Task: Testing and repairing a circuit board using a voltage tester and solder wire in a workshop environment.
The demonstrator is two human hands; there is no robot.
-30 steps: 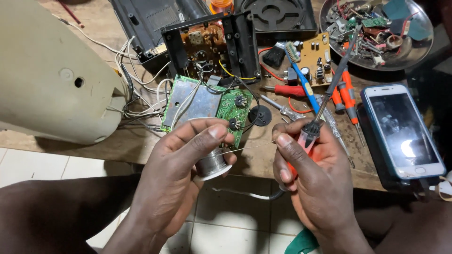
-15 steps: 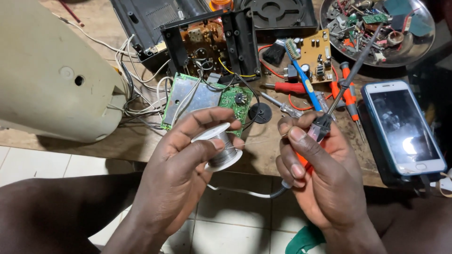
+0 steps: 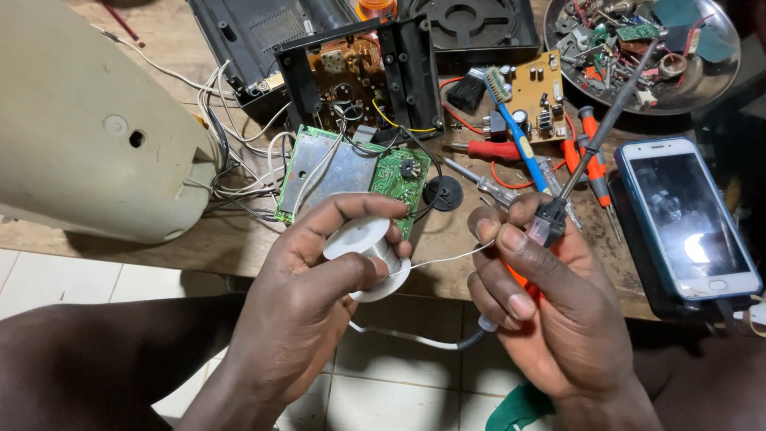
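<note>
- The spool of solder wire [image 3: 369, 257] sits in the left hand [image 3: 319, 295], fingers closed around its white flanges, just off the front edge of the wooden workbench [image 3: 231, 247].
- A thin strand of solder [image 3: 447, 257] runs from the spool to the right hand [image 3: 550, 303].
- The right hand is closed on a soldering iron [image 3: 574, 172]; its shaft points up toward the far right corner of the workbench, and its cord [image 3: 415, 339] loops below both hands.
- A green circuit board [image 3: 355, 175] lies on the workbench just beyond the spool, with white wires leading left to a beige casing [image 3: 88, 128].
- Screwdrivers [image 3: 586, 160] lie near the right hand.
- A smartphone [image 3: 686, 215] rests at the right edge.
- A metal tray of parts [image 3: 714, 76] occupies the far right corner.
</note>
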